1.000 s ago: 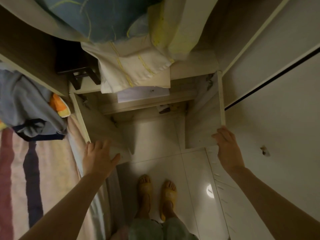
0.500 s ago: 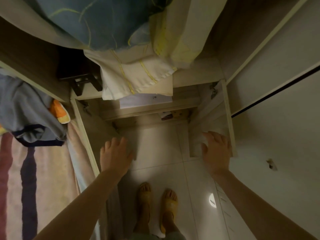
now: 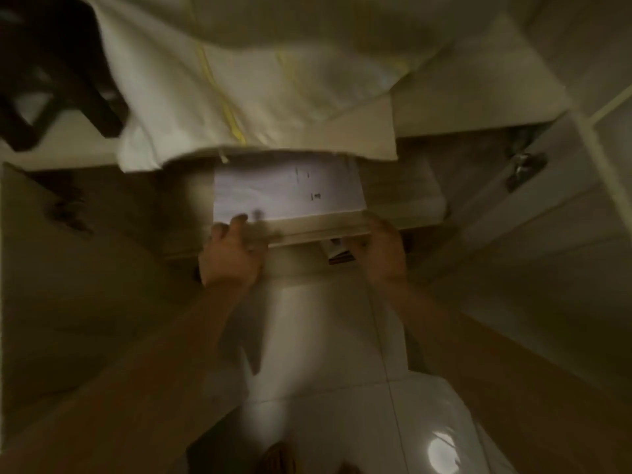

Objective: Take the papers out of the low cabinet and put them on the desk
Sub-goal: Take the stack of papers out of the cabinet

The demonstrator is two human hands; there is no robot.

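A stack of white papers lies on the upper shelf of the low cabinet, partly under a hanging pale cloth. My left hand reaches in, its fingers spread and touching the stack's near left corner. At the shelf's front edge, by the stack's near right corner, is my right hand; its fingertips are blurred. Both cabinet doors stand open, the left door and the right door flanking my arms.
A cream cloth with yellow stripes drapes over the cabinet top. A dark stool-like frame stands at the top left. A small box sits under the shelf. Glossy floor tiles lie below, with my feet at the bottom.
My view has dropped closer to the cabinet. Both hands left the open doors and moved forward to the shelf, the left one now touching the papers.
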